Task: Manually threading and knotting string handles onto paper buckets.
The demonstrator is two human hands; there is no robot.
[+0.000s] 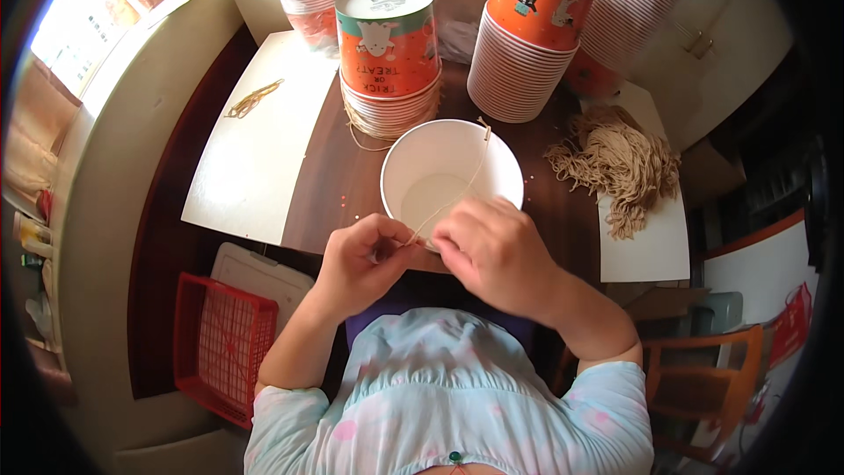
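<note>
A white paper bucket (409, 154) stands with its mouth up at the near middle of the table. A thin tan cord (480, 167) runs from a knot on its far right rim across the mouth to my hands. At the near rim, my left hand (359, 266) pinches the cord between thumb and fingers. Close beside it, my right hand (499, 244) is closed on the same cord, its fingertips partly hidden. The hands cover the part of the rim where the cord arrives.
Behind the bucket stand two stacks of upturned orange-and-green paper buckets, one left (387, 57) and one right (527, 44). A heap of tan cords (624, 163) lies right; a few cords (253, 99) lie far left. A red plastic basket (224, 347) and wooden chair (708, 378) flank me.
</note>
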